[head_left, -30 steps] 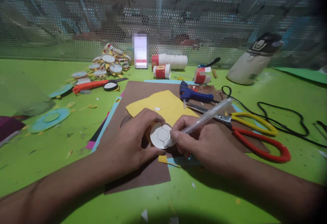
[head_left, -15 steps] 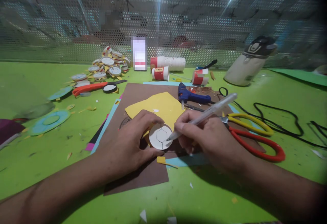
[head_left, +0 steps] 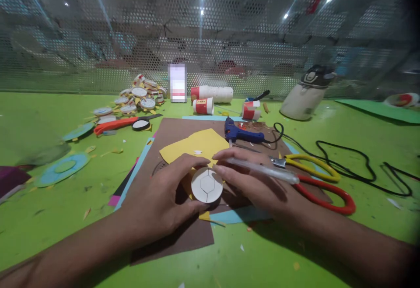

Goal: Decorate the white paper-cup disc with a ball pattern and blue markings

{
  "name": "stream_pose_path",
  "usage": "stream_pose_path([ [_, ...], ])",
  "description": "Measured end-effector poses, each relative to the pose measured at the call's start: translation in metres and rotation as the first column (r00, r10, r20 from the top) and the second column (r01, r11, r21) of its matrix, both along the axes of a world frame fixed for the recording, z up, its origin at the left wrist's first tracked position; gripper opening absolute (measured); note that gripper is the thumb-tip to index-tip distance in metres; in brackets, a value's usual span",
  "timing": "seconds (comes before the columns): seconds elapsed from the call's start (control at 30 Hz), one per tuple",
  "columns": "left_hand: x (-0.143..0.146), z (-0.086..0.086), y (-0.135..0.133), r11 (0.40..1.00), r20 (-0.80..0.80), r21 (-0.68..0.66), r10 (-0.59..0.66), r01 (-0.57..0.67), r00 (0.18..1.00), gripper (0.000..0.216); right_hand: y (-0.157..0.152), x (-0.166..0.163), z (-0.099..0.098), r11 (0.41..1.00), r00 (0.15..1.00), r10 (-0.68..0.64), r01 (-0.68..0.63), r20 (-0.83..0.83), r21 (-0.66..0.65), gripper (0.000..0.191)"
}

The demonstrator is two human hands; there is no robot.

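Between thumb and fingers, my left hand (head_left: 164, 189) grips a small white paper disc (head_left: 207, 185) by its edge. A hexagon with short lines running to the rim is drawn on its face. My right hand (head_left: 252, 178) is closed on a clear-barrelled pen (head_left: 265, 170), which lies across the fingers with its end pointing right. The right fingertips meet the disc's upper right edge. Beneath the hands lie a yellow paper sheet (head_left: 193, 145) and a brown sheet (head_left: 173, 242). Scissors (head_left: 315, 167) with one yellow and one red handle rest beside my right hand.
A blue glue gun (head_left: 244, 132) with a black cord lies behind my right hand. Farther back are paper cups (head_left: 203, 106), a phone (head_left: 178, 84), a heap of decorated discs (head_left: 141, 95) and a tilted bottle (head_left: 303, 95). An orange cutter (head_left: 120, 124) lies left.
My right hand has turned the pen down from its upright writing slant, taking its tip off the disc's face. Those fingers have come to the disc's edge. The view has tilted slightly upward.
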State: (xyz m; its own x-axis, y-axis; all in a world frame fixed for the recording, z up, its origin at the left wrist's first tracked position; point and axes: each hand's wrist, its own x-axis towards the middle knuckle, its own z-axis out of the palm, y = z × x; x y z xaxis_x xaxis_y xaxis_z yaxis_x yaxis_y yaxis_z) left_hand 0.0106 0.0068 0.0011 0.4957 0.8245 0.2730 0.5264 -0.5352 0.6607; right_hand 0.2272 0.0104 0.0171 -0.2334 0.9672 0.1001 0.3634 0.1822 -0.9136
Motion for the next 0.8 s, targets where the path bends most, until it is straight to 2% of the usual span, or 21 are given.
stream_pose_path([
  [0.2, -0.002, -0.001, 0.0, 0.996, 0.047, -0.088, 0.011, -0.007, 0.999, 0.047, 0.001, -0.001, 0.002, 0.992, 0.996, 0.007, -0.018, -0.087, -0.128, 0.02],
  [0.33, -0.001, 0.001, 0.0, 0.999, 0.03, -0.045, 0.02, -0.018, 0.999, 0.043, 0.001, -0.002, 0.004, 0.973, 0.978, 0.006, -0.054, -0.208, -0.226, 0.021],
  [0.47, 0.0, 0.001, 0.001, 0.999, 0.022, 0.01, 0.037, -0.037, 0.999, 0.04, -0.003, -0.002, 0.01, 0.978, 0.981, -0.034, -0.007, -0.192, -0.207, 0.02],
  [0.6, -0.001, -0.002, 0.002, 0.997, 0.019, 0.02, 0.075, -0.076, 0.997, 0.046, -0.006, -0.002, 0.013, 0.968, 0.982, -0.047, -0.001, -0.183, -0.251, 0.023],
  [0.8, -0.003, -0.007, 0.002, 0.994, 0.015, 0.039, 0.097, -0.098, 0.995, 0.047, -0.003, -0.004, -0.001, 0.98, 0.981, -0.031, -0.008, -0.192, -0.201, 0.026],
])
